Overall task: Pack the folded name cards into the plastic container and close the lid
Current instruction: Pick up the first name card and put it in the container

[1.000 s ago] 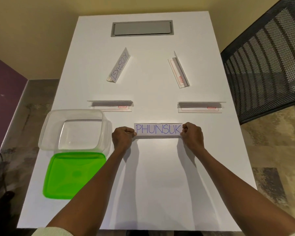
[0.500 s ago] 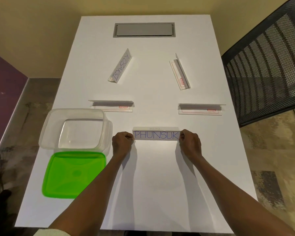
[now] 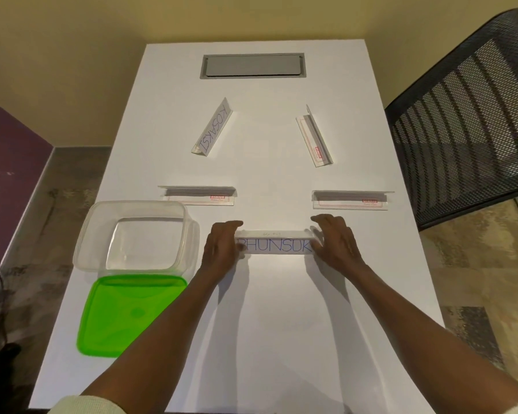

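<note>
A name card reading PHUNSUK [image 3: 277, 245] lies on the white table [image 3: 281, 339] in front of me. My left hand [image 3: 223, 245] grips its left end and my right hand [image 3: 334, 243] grips its right end, pressing it down. The clear plastic container [image 3: 135, 234] stands empty just left of my left hand. Its green lid [image 3: 129, 315] lies flat in front of it. Further back stand a KOSAKSI card [image 3: 213, 128], a tilted card [image 3: 314, 137], and two cards seen from behind [image 3: 198, 196] [image 3: 351, 199].
A grey cable hatch [image 3: 253, 65] is set into the far end of the table. A black mesh chair [image 3: 461, 121] stands close to the table's right edge. The floor drops away on the left, beyond the container.
The PHUNSUK card has tipped from upright towards flat and come slightly nearer. My fingers have spread over its ends.
</note>
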{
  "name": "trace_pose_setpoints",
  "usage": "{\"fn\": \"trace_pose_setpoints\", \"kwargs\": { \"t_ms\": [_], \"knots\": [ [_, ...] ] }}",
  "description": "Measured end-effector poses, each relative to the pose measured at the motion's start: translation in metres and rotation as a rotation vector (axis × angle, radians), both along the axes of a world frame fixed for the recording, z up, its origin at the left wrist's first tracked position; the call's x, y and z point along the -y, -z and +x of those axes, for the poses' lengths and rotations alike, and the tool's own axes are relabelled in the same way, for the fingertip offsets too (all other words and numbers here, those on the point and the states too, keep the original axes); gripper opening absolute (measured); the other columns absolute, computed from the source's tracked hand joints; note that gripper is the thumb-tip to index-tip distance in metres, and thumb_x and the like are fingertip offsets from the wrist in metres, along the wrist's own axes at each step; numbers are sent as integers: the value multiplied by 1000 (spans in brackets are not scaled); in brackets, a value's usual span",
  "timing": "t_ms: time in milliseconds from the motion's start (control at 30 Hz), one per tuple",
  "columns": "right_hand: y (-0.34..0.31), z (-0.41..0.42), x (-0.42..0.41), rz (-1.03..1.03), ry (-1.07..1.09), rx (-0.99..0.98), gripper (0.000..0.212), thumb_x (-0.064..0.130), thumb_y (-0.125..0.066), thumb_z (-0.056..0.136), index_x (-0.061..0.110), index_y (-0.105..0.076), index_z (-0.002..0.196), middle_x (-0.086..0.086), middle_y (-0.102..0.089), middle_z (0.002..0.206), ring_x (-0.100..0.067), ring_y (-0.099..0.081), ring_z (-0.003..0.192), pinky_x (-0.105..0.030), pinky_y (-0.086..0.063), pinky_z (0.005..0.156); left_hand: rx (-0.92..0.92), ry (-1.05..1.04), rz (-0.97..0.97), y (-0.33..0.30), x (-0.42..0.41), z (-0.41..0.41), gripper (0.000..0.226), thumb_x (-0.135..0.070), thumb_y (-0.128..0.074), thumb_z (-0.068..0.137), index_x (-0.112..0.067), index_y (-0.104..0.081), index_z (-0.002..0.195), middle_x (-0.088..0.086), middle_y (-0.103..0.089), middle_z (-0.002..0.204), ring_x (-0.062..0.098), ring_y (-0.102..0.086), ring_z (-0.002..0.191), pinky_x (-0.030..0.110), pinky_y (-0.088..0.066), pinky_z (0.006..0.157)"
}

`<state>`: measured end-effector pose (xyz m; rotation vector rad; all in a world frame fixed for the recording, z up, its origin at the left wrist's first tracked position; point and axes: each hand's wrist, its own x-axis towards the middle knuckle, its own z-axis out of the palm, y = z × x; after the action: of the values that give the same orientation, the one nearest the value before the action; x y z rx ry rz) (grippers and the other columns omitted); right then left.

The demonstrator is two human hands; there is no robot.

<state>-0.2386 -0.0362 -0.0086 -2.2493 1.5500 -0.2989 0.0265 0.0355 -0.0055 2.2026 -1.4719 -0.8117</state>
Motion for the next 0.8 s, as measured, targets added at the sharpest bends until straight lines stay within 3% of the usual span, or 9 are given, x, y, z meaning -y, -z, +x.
{"fn": "trace_pose_setpoints", "kwargs": {
  "t_ms": [133, 233, 400, 500, 700, 800],
  "knots": [
    [2, 2, 13, 67, -194, -150, 61, 22, -71, 76, 17, -50, 133, 4, -53, 133, -24, -45, 118, -36, -40, 85, 157, 232, -49, 10, -4, 6, 76, -5, -81, 67, -11, -50, 137, 11, -56, 133, 30, -45, 126, 37, -39, 101],
    [6, 5, 15, 84, -223, -203, 60, 20, -71, 75, 17, -49, 131, 4, -53, 133, -24, -45, 117, -35, -39, 84, 188, 269, -37, 13, -5, 10, 80, -3, -82, 63, -7, -51, 136, 11, -58, 132, 29, -46, 126, 38, -40, 99],
    [12, 6, 17, 94, -242, -207, 57, 15, -70, 76, 13, -51, 130, 0, -56, 132, -27, -48, 113, -37, -44, 84, 199, 331, -86, 13, 1, 17, 74, 6, -82, 58, 1, -57, 129, 15, -62, 129, 36, -56, 118, 44, -48, 91],
    [14, 3, 19, 82, -253, -202, 54, 12, -69, 78, 11, -53, 129, -1, -59, 130, -29, -51, 113, -37, -46, 84, 213, 315, -61, 9, 7, 17, 73, 3, -81, 59, -4, -59, 128, 17, -64, 125, 36, -55, 119, 40, -47, 93],
    [12, 3, 21, 119, -246, -209, 28, 13, -62, 80, 11, -63, 108, -13, -66, 94, -32, -56, 97, -37, -46, 69, 165, 318, 0, 5, 8, 17, 54, -2, -75, 72, -10, -63, 124, 21, -65, 114, 36, -58, 111, 36, -49, 86],
    [10, 3, 22, 129, -248, -216, 27, 14, -60, 82, 10, -63, 109, -14, -67, 95, -32, -56, 97, -39, -48, 72, 156, 282, 43, 5, 11, 18, 40, -6, -66, 82, -14, -65, 122, 14, -65, 116, 32, -58, 111, 29, -46, 84]
  ]
}}
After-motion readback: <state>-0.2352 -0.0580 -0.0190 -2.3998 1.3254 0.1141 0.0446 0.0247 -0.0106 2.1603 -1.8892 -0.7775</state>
